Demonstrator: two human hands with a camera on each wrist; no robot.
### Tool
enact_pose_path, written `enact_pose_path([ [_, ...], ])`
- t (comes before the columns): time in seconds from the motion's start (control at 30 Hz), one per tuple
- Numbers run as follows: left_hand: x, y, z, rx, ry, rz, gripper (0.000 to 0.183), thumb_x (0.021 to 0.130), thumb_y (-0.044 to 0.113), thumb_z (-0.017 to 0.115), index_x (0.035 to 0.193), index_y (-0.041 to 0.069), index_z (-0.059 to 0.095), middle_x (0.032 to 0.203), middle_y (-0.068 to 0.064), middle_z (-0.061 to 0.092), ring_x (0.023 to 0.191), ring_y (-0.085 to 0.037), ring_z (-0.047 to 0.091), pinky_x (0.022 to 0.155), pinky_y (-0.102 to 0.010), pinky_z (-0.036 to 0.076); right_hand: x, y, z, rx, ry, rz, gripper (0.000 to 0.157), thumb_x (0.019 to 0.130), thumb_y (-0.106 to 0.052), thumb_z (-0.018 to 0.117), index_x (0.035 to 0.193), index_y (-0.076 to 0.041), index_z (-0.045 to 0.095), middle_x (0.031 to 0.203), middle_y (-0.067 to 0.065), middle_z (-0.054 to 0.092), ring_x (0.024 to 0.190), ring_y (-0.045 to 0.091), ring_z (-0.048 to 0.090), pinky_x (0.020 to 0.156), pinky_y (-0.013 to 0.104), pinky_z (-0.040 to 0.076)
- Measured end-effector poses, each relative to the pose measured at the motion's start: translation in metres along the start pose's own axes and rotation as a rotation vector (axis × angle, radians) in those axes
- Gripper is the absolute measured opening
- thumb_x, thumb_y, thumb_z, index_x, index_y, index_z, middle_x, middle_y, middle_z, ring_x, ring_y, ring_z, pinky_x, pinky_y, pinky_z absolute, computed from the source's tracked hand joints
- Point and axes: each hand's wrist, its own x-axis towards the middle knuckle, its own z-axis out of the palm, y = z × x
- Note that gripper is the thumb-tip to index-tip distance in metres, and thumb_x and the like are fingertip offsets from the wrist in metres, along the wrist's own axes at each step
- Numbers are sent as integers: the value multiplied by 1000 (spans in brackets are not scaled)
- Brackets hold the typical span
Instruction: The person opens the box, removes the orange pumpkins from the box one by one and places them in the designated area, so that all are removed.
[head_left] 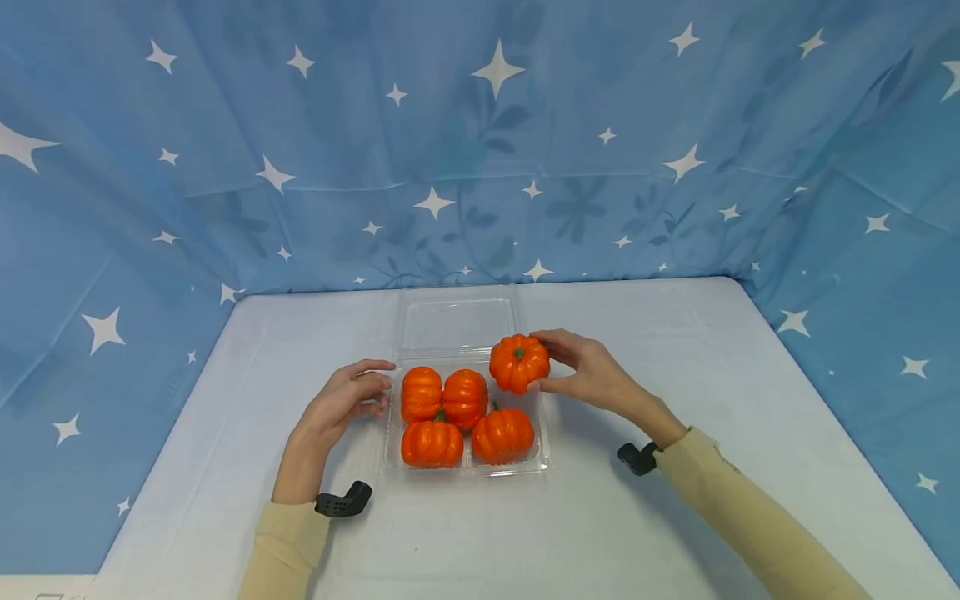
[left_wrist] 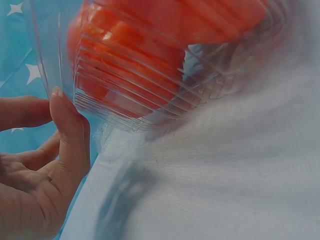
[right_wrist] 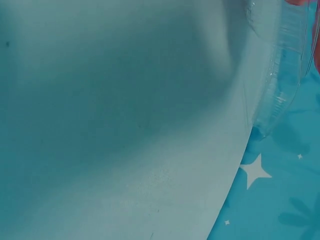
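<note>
My right hand (head_left: pixel 592 371) holds a small orange pumpkin (head_left: pixel 519 364) between thumb and fingers, over the back right of a clear plastic clamshell box (head_left: pixel 542 446). Several similar pumpkins sit in the box, among them a back left one (head_left: pixel 422 393) and a front right one (head_left: pixel 503 436). At the box's left side is my left hand (head_left: pixel 341 404), its fingers loosely bent and its fingertips right at the rim. The left wrist view shows this hand (left_wrist: pixel 45 170) with a fingertip against the clear wall. Most of the right hand is out of the right wrist view.
Hinged open, the box's clear lid (head_left: pixel 459 321) lies flat toward the back of the white table (head_left: pixel 645 517). A blue curtain (head_left: pixel 345 125) with white stars hangs behind and beside the table. Each wrist carries a black camera band (head_left: pixel 345 500).
</note>
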Motion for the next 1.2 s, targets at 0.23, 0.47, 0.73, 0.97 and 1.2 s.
enact_pose_path([
  [0.23,-1,0,-1,-14,-4,-11,45,103,11,57,143,-6,47,81,-3,60,69,-14,57,65,-25,54,1,6,-8,35,39,50,74,84,-17,87,147,-2,51,150,16,54,139,37,53,109,53,45],
  [0.47,-1,0,-1,-16,-8,-10,45,103,11,56,144,-7,47,80,-2,60,68,-13,57,64,-24,54,2,14,-16,31,69,89,75,86,-19,85,149,-1,49,152,19,51,140,38,51,109,53,44],
  [0.73,0,0,-1,-31,-18,-10,46,103,10,55,144,-7,46,78,-2,60,66,-13,56,63,-23,53,4,24,-23,28,121,172,79,87,-28,85,150,-1,47,153,18,50,141,38,51,110,52,45],
  [0.97,0,0,-1,-29,-17,-5,45,103,11,55,143,-7,46,78,-2,60,66,-13,56,63,-24,53,8,34,-28,24,155,205,78,88,-31,83,151,-2,47,154,19,49,141,38,50,111,51,44],
  [1.2,-1,0,0,-24,-12,-4,45,102,10,56,143,-7,47,77,-2,59,66,-13,56,64,-24,54,13,45,-34,12,169,240,77,89,-31,82,151,-2,46,155,19,48,143,37,49,112,48,43],
])
